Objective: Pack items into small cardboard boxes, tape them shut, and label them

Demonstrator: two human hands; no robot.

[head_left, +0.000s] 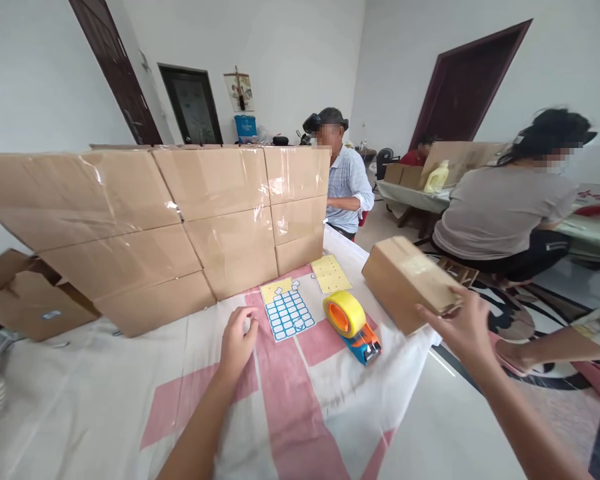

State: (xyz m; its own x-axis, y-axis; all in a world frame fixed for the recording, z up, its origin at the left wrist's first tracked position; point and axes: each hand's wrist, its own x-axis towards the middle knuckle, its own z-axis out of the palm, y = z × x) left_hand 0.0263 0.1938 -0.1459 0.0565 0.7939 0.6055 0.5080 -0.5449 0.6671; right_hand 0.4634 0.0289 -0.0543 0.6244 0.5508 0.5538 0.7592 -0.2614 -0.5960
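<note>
Head view. A blue and orange plastic tape dispenser [353,323] carrying a yellow roll lies on the table [105,400], which is covered by a white cloth with pink bands.

Right of the tape dispenser, past the table's edge, the right hand [463,327] holds a small brown cardboard box [405,280] in the air. Its grip is wrapped around the box's near end. The box is tilted, and its far end points towards the dispenser without touching it.

Left of the tape dispenser, the left hand [237,340] rests on the cloth with its fingers curled inward. Whether its grip pinches anything cannot be told.

Between that hand and the dispenser lies a white sheet of blue-edged labels [286,312] with a yellow top strip. Just behind the dispenser lies a pale yellow square sheet [331,273] dotted with small marks.

Further behind and to the left stands a wall of large brown cardboard cartons [180,213], stacked in rows and glossy with clear tape. Far to the left of the dispenser sits an open brown carton [25,300].

Beyond the cartons, behind the dispenser, a person in a pale blue shirt [347,190] sits at the table's far end. Well to the right, a person in a grey top [500,213] sits with their back turned at another table.
</note>
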